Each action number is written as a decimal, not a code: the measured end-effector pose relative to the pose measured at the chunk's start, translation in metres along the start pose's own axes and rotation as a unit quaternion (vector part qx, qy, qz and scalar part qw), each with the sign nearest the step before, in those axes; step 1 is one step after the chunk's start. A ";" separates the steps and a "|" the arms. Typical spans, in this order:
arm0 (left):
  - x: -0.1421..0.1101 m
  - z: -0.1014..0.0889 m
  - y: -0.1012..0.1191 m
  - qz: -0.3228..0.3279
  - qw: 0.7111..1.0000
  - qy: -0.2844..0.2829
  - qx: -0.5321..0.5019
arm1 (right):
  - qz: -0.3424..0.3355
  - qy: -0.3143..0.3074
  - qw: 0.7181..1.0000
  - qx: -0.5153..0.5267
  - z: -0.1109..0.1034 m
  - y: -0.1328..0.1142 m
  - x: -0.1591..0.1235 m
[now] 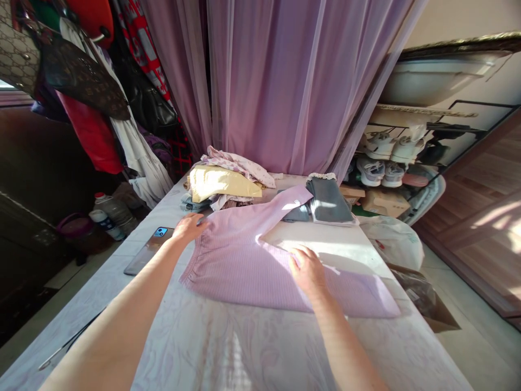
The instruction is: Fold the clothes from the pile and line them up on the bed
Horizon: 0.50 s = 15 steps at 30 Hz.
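Note:
A pair of lilac trousers (240, 260) with a gathered waistband lies spread on the table, its two legs apart: one towards the back right, the other towards the right. My left hand (189, 227) is closed on the far corner of the waistband; its fingertips are partly hidden. My right hand (308, 270) rests on the near leg close to the crotch, its fingers stretched out and a little bent. Beside my left forearm lies a phone (148, 252), its camera side up.
At the table's back stands a pile of clothes with a yellow garment (222, 182). Folded dark grey garments (329, 200) lie to its right. A purple curtain (264, 81) hangs behind. A cable (75, 339) lies at the left edge; a shoe rack (378, 149) stands right.

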<state>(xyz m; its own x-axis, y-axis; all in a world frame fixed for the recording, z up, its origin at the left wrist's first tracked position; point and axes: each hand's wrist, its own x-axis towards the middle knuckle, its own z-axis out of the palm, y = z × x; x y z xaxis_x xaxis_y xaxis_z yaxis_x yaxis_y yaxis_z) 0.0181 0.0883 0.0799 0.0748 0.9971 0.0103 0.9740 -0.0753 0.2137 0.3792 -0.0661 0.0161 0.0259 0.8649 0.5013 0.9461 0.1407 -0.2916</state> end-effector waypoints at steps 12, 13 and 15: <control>0.001 0.007 -0.009 -0.031 0.999 0.020 0.009 | -0.020 -0.041 0.999 -0.005 0.020 -0.015 -0.015; -0.005 0.011 -0.004 -0.016 0.999 0.045 0.007 | -0.016 -0.043 0.999 -0.006 0.020 -0.015 -0.015; -0.021 0.021 0.007 0.047 0.993 0.109 -0.006 | -0.007 -0.051 0.999 -0.008 0.019 -0.017 -0.016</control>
<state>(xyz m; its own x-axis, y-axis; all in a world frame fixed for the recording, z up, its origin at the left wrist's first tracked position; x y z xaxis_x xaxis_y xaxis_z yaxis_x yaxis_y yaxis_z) 0.0275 0.0665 0.0608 0.1157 0.9637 0.2407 0.9621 -0.1689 0.2140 0.3566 -0.0726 -0.0026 -0.0190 0.9080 0.4185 0.9515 0.1449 -0.2713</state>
